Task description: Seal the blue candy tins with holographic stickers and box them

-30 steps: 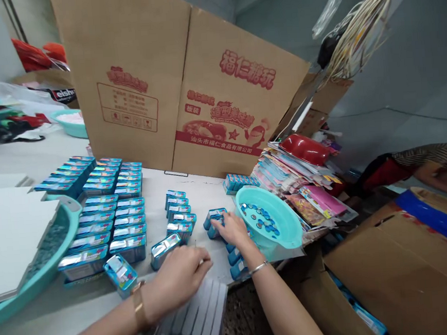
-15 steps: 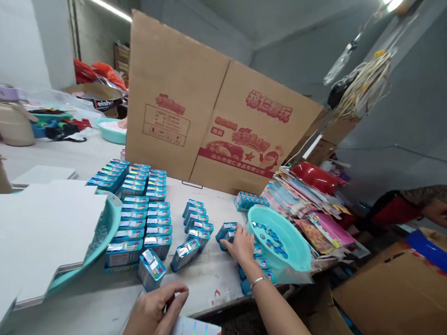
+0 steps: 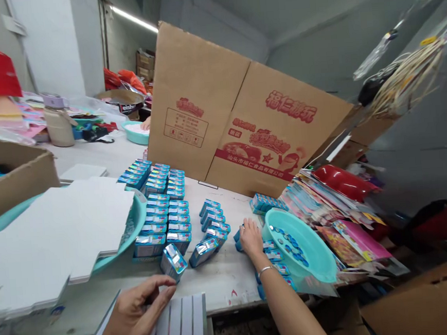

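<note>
My right hand [image 3: 251, 239] lies on a small cluster of blue boxes [image 3: 270, 245] beside a teal bowl [image 3: 314, 248] holding blue round pieces. My left hand [image 3: 133, 319] rests, fingers curled, on a stack of flat silvery white cards [image 3: 179, 330] at the table's near edge. Just beyond that hand a blue box [image 3: 173, 261] lies tilted, and another tilted box [image 3: 204, 251] lies beside it. Rows of blue boxes [image 3: 161, 213] fill the white table [image 3: 224, 278] in front of me.
A big printed cardboard sheet [image 3: 243, 124] stands behind the rows. White boards [image 3: 58, 232] lie over a teal basin [image 3: 133, 229] at left, near an open carton [image 3: 15, 178]. Colourful packets [image 3: 339, 215] are piled at right. A jar [image 3: 58, 121] and another teal bowl [image 3: 135, 133] stand far back.
The view has swung up and left. My left hand has drawn back from the tilted box onto the card stack at the table edge. My right hand stays on the boxes by the bowl.
</note>
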Available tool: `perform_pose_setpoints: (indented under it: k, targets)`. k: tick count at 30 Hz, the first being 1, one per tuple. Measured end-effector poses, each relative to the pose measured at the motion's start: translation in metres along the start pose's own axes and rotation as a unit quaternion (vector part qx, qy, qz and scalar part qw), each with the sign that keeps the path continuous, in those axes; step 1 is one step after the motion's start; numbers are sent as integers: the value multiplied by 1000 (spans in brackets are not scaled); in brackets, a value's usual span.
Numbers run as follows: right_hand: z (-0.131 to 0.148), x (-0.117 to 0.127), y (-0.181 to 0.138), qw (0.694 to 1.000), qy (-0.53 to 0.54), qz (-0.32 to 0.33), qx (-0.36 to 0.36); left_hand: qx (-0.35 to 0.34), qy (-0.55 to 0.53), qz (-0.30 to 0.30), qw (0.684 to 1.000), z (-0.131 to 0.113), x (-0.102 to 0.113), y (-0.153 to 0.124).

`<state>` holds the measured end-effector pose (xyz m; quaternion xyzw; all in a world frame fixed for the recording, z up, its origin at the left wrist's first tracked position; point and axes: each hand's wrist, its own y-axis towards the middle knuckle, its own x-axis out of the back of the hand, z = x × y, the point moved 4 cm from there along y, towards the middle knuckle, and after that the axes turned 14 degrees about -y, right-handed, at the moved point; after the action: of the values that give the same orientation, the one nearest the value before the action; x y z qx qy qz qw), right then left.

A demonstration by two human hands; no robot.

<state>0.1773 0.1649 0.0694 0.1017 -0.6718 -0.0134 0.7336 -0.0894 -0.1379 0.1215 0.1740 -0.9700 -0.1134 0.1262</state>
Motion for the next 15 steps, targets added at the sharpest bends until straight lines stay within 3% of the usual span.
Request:
perform_pose_setpoints:
  k: [4, 7, 9, 10, 11, 13, 15]
  targets:
    - [9, 37, -16, 996, 86, 8, -3, -2, 16, -4, 1000, -21, 23, 0]
    - [38, 63, -72, 974, 212, 28, 75, -12, 3, -23, 1000, -38, 34, 6]
    - [72, 72, -135, 850, 461, 162, 197, -31, -10, -50, 998, -47, 37, 12]
    - [88, 74, -169, 788, 514, 242, 238, -38, -13, -62, 997, -50, 36, 15]
    - [101, 74, -201, 747, 537, 302, 250, -44, -12, -69, 997, -53, 35, 17]
    - [114, 71, -247, 727, 563, 329, 214, -47, 2, -56, 997, -57, 34, 17]
    - [114, 70, -268, 766, 558, 266, 179, -34, 28, 10, 999, -62, 33, 11]
